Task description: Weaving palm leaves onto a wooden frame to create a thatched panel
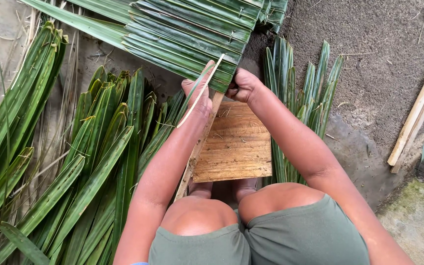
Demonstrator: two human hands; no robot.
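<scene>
A woven panel of folded green palm leaves (187, 34) stretches across the top, lying over a long wooden stick (197, 147). My left hand (197, 95) presses on the panel's lower edge and holds a thin pale leaf strip (199, 93) that runs diagonally up to the right. My right hand (241, 86) is closed on the end of the last folded leaf at the panel's edge. A square wooden board (236, 147) lies beneath both hands, in front of my knees.
Loose green palm leaves (89, 162) are piled on the left, and another bunch (300, 93) fans out to the right of the board. Pale wooden sticks (420, 108) lie at the right edge. Bare grey ground (369, 44) lies beyond.
</scene>
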